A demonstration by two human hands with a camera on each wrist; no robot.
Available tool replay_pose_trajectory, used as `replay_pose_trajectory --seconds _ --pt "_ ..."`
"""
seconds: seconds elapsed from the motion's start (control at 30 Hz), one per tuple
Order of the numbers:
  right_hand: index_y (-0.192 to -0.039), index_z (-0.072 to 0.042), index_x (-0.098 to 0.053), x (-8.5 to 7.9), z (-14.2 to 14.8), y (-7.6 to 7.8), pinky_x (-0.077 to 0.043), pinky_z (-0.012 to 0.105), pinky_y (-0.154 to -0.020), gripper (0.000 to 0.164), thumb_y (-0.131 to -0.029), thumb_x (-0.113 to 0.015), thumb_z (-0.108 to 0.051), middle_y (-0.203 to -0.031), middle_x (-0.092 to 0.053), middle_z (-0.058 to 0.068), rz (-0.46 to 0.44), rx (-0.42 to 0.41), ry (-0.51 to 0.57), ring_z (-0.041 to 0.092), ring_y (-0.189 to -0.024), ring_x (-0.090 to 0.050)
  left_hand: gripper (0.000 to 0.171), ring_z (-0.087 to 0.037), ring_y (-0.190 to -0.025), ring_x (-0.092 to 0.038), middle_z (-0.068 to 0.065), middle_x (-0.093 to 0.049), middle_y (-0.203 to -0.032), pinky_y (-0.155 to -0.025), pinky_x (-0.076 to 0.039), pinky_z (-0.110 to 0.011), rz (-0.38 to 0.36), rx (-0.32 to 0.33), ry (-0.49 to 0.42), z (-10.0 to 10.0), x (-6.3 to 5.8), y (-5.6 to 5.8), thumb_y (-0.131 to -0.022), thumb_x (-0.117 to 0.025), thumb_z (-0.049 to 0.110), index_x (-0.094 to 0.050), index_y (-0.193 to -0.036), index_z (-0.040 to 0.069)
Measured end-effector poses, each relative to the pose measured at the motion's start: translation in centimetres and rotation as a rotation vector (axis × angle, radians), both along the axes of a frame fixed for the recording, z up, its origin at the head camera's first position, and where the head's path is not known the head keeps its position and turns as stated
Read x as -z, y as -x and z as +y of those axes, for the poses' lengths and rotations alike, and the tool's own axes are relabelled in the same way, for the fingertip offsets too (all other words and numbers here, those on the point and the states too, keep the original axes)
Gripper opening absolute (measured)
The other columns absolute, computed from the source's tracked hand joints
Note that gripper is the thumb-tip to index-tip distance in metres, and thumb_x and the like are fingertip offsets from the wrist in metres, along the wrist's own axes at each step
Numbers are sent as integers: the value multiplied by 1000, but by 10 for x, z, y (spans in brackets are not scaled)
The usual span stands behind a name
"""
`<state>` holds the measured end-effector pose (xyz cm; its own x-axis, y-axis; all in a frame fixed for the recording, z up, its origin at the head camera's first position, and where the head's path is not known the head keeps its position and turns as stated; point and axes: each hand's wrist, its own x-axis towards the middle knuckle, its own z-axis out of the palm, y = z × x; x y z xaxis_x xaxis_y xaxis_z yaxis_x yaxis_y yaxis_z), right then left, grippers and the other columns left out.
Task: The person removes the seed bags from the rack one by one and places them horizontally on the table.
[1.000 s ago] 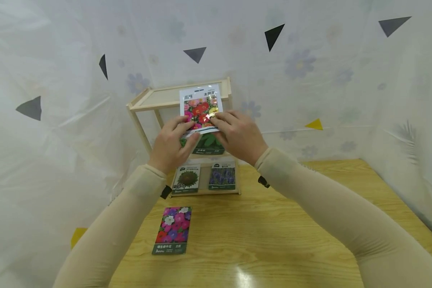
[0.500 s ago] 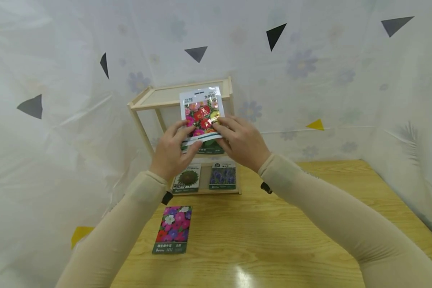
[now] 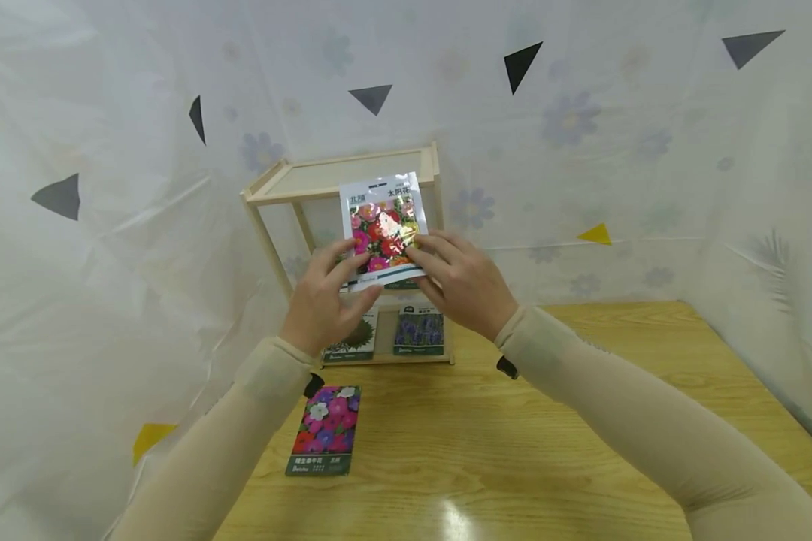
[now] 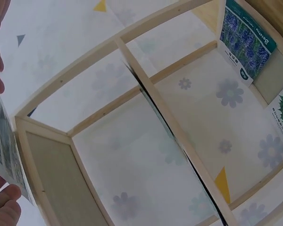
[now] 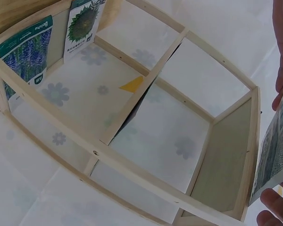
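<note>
A white-edged seed packet [image 3: 377,218] with red, pink and yellow flowers is held up, tilted, in front of the small wooden rack [image 3: 268,197]. My left hand [image 3: 325,297] pinches its lower left side, fingers on the front and thumb near the bottom edge. On the lower right side my right hand [image 3: 463,284] grips it the same way. Printed text covers the packet's back [image 5: 276,141] in the right wrist view. It overlaps the rack's top tier and hides most of the middle one in the head view.
The rack's bottom tier bears a sunflower packet [image 3: 360,342], partly behind my left hand, and a lavender packet [image 3: 419,330]. A petunia packet [image 3: 326,432] lies on the wooden table [image 3: 514,443], in front of the rack. White flowered sheeting [image 3: 582,150] hangs behind.
Both hands have brought the packet down and slightly toward me, away from the rack's top tier. It now covers more of the green packet on the middle tier.
</note>
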<state>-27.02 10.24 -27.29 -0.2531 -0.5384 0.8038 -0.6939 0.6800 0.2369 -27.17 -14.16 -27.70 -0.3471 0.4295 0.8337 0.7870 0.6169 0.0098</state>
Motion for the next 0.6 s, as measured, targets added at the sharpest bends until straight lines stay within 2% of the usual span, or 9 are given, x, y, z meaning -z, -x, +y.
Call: replay_pose_trajectory --seconds 0.27,0.6 --pt "-124 -5 -65 9 2 -11 -43 41 -103 43 -87 -73 -26 -126 -61 15 16 10 -29 31 -119 -55 64 -36 -117 -56 -19 -55 -132 -93 -49 -51 -2 -20 31 -4 12 -12 -95 -46 58 -65 -123 3" --pt "-127 -6 -63 29 6 -26 -44 42 -102 47 -85 -75 -26 -128 -60 14 -31 -1 -59 30 -121 -54 64 -35 -117 -55 -19 -54 -133 -94 -48 -51 -36 15 45 -9 32 -27 -95 -47 57 -64 -123 2"
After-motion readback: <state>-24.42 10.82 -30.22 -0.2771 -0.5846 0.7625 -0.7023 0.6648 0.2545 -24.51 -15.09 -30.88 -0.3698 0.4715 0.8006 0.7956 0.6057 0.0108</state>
